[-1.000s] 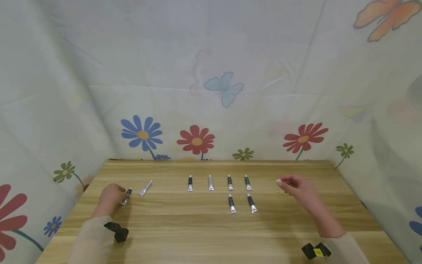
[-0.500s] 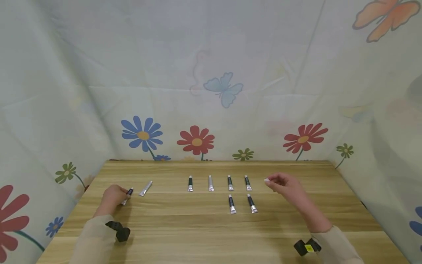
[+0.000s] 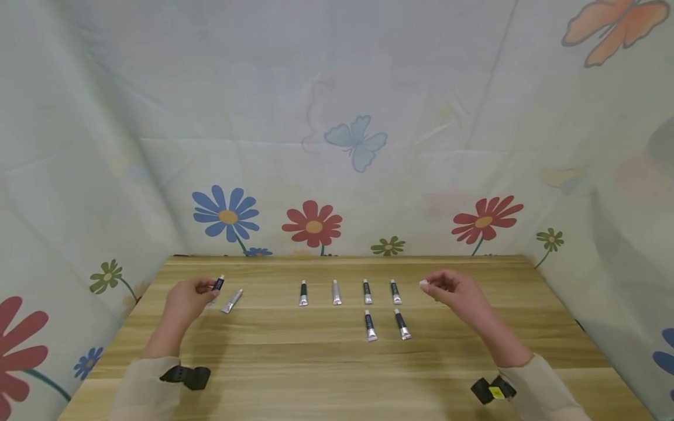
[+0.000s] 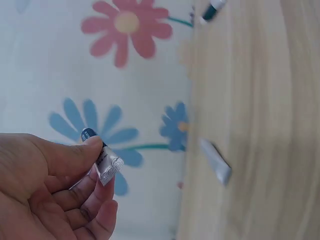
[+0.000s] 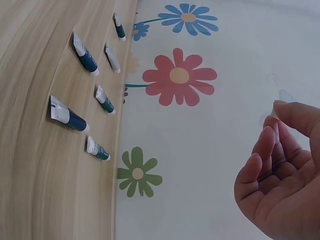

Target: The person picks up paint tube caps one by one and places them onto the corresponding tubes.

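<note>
My left hand (image 3: 188, 299) pinches a small paint tube (image 3: 218, 283) between thumb and fingers, raised above the table at the left. That tube has a dark blue label and a silver crimped end, plain in the left wrist view. Just right of it a silver-white paint tube (image 3: 232, 300) lies slanted on the wood. My right hand (image 3: 457, 294) pinches a small white piece (image 3: 423, 283) between thumb and index finger, also raised. In the right wrist view the fingertips (image 5: 281, 111) mostly hide this piece, and I cannot tell its kind.
Several paint tubes lie mid-table in two rows: a dark green tube (image 3: 303, 292), a silver tube (image 3: 337, 292) and two more dark ones behind, with a dark blue tube (image 3: 371, 325) and another (image 3: 402, 324) in front. A flower-printed curtain (image 3: 421, 193) borders the wooden table (image 3: 316, 374).
My left hand has lifted its paint tube off the table, up and slightly right. With the white piece, my right hand has moved left toward the tubes. The other tubes lie as before.
</note>
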The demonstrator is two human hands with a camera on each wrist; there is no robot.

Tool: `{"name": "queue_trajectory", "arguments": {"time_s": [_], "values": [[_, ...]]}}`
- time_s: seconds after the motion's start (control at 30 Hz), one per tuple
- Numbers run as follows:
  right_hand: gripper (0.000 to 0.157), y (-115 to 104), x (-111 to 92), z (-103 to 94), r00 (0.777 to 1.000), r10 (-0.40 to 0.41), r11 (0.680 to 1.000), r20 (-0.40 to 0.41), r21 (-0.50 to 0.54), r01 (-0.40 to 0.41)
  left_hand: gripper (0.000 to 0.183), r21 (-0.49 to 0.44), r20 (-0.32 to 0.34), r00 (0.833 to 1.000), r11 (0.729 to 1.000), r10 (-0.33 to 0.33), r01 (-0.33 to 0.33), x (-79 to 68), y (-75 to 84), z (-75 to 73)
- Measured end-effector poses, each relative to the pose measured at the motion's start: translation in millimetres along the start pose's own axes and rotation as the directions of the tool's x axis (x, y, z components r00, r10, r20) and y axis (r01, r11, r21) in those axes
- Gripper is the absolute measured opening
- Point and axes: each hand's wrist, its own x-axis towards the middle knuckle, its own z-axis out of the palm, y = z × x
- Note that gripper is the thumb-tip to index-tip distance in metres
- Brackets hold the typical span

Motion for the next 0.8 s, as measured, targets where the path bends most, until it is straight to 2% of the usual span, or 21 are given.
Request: {"name": "queue_trajectory", "arguments": {"time_s": [0.17,0.37,0.57,0.8], "values": [[0.030,-5.6,-2.2,-1.5,1.000,-0.004,1.000,-0.002,0.009,0.004,0.037,-0.043,-0.012,0.999,0.998,0.043,-0.044,-17.0,37.6,-4.5],[0.030,-12.9,-3.0,-1.4,1.000,0.005,1.000,-0.012,0.019,-0.005,0.033,-0.106,-0.029,0.992,0.986,0.126,-0.128,-32.5,69.6,-0.7],[0.030,-24.3,-2.4,6.2,1.000,-0.016,0.999,-0.017,0.049,0.017,0.029,-0.160,-0.030,0.983,0.970,0.179,-0.181,-45.2,103.8,17.1],[0.027,-41.1,0.0,21.3,0.997,-0.075,0.992,-0.008,0.100,0.076,0.023,-0.225,-0.009,0.965,0.940,0.260,-0.256,-51.5,143.0,47.9]]}}
